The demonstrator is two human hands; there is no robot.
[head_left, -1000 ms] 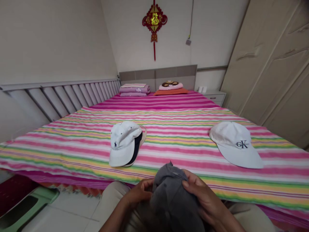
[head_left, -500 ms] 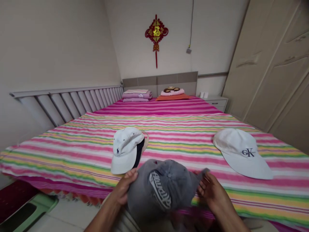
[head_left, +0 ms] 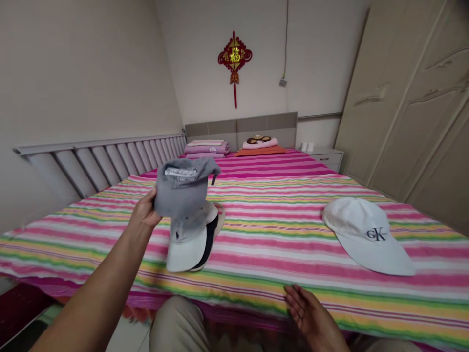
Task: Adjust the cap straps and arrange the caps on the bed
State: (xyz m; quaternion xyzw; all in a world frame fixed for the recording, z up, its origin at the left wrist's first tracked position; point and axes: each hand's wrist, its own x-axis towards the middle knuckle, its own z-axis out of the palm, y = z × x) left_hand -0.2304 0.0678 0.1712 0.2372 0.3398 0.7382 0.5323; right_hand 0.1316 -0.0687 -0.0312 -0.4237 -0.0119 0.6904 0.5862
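My left hand point(head_left: 144, 211) grips a grey cap point(head_left: 182, 187) by its brim and holds it in the air over a stack of caps on the bed. That stack has a white cap with a small dark logo point(head_left: 187, 241) on top and a dark cap point(head_left: 207, 238) under it. My right hand point(head_left: 311, 315) is open, fingers spread, at the near edge of the striped bed point(head_left: 278, 230), holding nothing. A second white cap with dark letters point(head_left: 366, 234) lies to the right.
Folded pink bedding point(head_left: 207, 147) and a pillow pile point(head_left: 259, 144) sit at the headboard. A nightstand point(head_left: 326, 156) and beige wardrobe doors point(head_left: 414, 112) stand on the right. A padded panel point(head_left: 110, 161) lines the left wall. My knee point(head_left: 178, 325) is below.
My left hand has carried the grey cap up and to the left, over the stacked caps. My right hand has let go of it and dropped to the bed's edge.
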